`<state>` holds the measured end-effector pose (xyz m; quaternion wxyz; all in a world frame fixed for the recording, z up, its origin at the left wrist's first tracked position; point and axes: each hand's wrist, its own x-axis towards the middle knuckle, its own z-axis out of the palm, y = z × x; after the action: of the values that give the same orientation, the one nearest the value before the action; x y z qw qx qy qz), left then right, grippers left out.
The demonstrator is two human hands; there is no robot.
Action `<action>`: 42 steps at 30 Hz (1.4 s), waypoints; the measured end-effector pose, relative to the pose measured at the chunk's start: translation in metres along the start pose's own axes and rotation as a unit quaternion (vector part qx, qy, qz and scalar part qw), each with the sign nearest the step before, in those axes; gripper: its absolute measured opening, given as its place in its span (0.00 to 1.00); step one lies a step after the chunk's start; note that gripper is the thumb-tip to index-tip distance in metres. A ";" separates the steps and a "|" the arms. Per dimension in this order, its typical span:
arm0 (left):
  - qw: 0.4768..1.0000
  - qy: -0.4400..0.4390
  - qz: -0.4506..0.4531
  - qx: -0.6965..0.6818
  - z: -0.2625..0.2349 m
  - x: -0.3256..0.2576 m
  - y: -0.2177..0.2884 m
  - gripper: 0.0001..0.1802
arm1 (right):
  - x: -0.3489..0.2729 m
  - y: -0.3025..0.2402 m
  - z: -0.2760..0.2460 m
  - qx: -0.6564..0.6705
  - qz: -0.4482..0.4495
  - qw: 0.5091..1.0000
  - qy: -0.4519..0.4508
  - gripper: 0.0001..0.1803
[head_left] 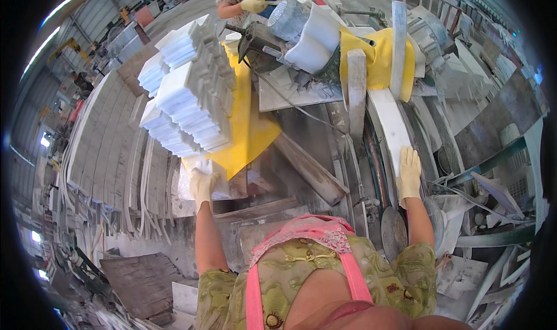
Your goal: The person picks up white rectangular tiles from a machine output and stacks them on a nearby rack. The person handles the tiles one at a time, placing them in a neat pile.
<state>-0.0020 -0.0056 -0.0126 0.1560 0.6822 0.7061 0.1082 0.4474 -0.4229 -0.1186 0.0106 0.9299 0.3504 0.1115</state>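
Observation:
My left hand [203, 186], in a pale glove, is closed at the near end of a white stone piece [201, 166] low beside the stack; its fingertips are partly hidden. Just beyond it rises a tall stack of white profiled stone pieces [184, 92], with a yellow sheet [248, 141] along its right side. On the right, my gloved right hand [409, 172] lies with fingers stretched along the right edge of a long white stone strip [390, 121]. The strip runs away from me under a yellow cover [380, 57] on a machine.
Grey slabs [107, 138] lean in a row at the left. A wooden beam [310, 167] slants across the middle. Upright boards [357, 89] flank the yellow cover. Across the machine stands a co-worker with a gloved hand [254, 4]. Stone offcuts [458, 275] lie at the right.

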 end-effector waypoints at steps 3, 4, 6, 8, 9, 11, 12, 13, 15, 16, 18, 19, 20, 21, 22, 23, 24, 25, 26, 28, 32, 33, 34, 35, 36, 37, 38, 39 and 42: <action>1.000 -0.002 -0.005 0.006 0.000 -0.001 0.001 0.39 | -0.001 0.002 0.004 -0.001 -0.010 1.000 0.025 0.47; 1.000 -0.005 -0.006 0.005 0.000 -0.001 0.001 0.39 | -0.002 0.002 0.005 0.003 -0.007 1.000 0.017 0.47; 1.000 -0.007 -0.004 0.004 -0.001 -0.002 0.001 0.39 | -0.004 0.002 0.004 0.013 -0.005 1.000 0.008 0.47; 1.000 -0.007 0.000 0.007 -0.002 -0.002 0.001 0.39 | -0.006 0.002 0.002 0.029 -0.001 1.000 0.002 0.49; 1.000 -0.005 0.000 0.010 -0.002 -0.002 0.001 0.39 | -0.007 0.002 0.001 0.029 -0.002 1.000 0.001 0.49; 1.000 -0.004 0.001 0.006 -0.002 -0.002 0.000 0.39 | -0.009 0.002 -0.001 0.039 0.001 0.999 -0.007 0.51; 1.000 -0.002 -0.001 0.003 -0.001 -0.002 0.000 0.39 | -0.010 0.002 -0.002 0.038 -0.001 0.999 -0.004 0.51; 1.000 -0.002 0.000 0.004 -0.001 -0.002 0.000 0.39 | -0.011 0.002 -0.002 0.038 -0.003 0.999 -0.001 0.52; 1.000 0.001 0.000 0.003 0.000 -0.001 0.000 0.39 | -0.012 0.003 -0.002 0.034 -0.003 0.999 -0.003 0.53; 1.000 -0.002 -0.001 0.007 0.000 -0.001 0.000 0.39 | -0.013 0.003 -0.002 0.032 -0.001 0.999 -0.008 0.53; 1.000 -0.002 -0.004 0.011 0.000 0.000 0.000 0.38 | -0.013 0.003 -0.001 0.034 -0.001 0.999 -0.007 0.54; 1.000 -0.004 -0.003 0.009 0.000 0.000 0.000 0.38 | -0.014 0.003 -0.001 0.039 -0.003 0.999 -0.001 0.55; 1.000 -0.005 -0.004 0.007 0.000 0.000 -0.001 0.38 | -0.014 0.003 -0.002 0.049 0.008 0.999 -0.010 0.55; 1.000 -0.008 -0.007 0.007 0.000 0.000 -0.001 0.38 | -0.015 0.003 -0.003 0.043 -0.002 0.999 0.000 0.55; 1.000 -0.007 -0.004 0.006 -0.001 0.000 -0.001 0.38 | -0.016 0.003 -0.004 0.043 0.002 0.999 -0.007 0.55; 1.000 -0.008 -0.003 0.006 0.000 0.000 -0.001 0.37 | -0.017 0.003 -0.006 0.042 0.005 0.999 -0.014 0.56; 1.000 -0.007 -0.001 0.006 0.000 -0.001 -0.001 0.37 | -0.018 0.003 -0.007 0.047 0.009 0.999 -0.026 0.55; 1.000 -0.007 0.001 0.005 0.000 -0.001 -0.002 0.37 | -0.019 0.003 -0.009 0.051 0.013 0.998 -0.038 0.55; 1.000 -0.006 0.004 0.002 0.001 -0.001 -0.002 0.37 | -0.020 0.003 -0.009 0.068 0.013 0.997 -0.034 0.55; 1.000 -0.004 0.005 0.002 0.002 0.000 -0.003 0.37 | -0.021 0.003 -0.010 0.053 0.015 0.997 -0.045 0.55; 1.000 -0.006 0.002 0.006 0.003 0.002 -0.003 0.37 | -0.023 0.003 -0.006 0.045 0.008 0.999 -0.006 0.56; 1.000 -0.007 0.002 0.006 0.003 0.002 -0.002 0.36 | -0.023 0.004 -0.005 0.034 0.003 0.999 0.002 0.56; 1.000 -0.008 0.002 0.006 0.003 0.002 -0.002 0.36 | -0.024 0.004 -0.004 0.038 0.004 0.999 -0.001 0.56; 1.000 -0.008 0.002 0.006 0.002 0.001 -0.002 0.36 | -0.025 0.004 -0.004 0.050 0.010 0.999 -0.005 0.57; 1.000 -0.008 0.001 0.007 0.002 0.001 -0.002 0.37 | -0.026 0.004 -0.004 0.043 0.005 0.999 -0.006 0.57; 1.000 -0.007 0.002 0.006 0.002 0.000 -0.002 0.37 | -0.027 0.004 -0.005 0.044 0.006 0.999 -0.008 0.57; 1.000 -0.005 0.003 0.006 0.001 0.000 -0.001 0.37 | -0.028 0.005 -0.006 0.046 0.006 0.999 -0.011 0.57; 1.000 -0.005 0.002 0.006 0.001 -0.001 -0.001 0.37 | -0.029 0.005 -0.007 0.047 0.006 0.999 -0.014 0.57; 1.000 -0.005 0.003 0.000 0.001 0.000 -0.002 0.38 | -0.031 0.005 -0.010 0.049 0.004 0.999 -0.018 0.58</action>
<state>-0.0032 -0.0061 -0.0144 0.1591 0.6849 0.7031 0.1055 0.4256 -0.4476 -0.1147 -0.0288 0.9324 0.3517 0.0778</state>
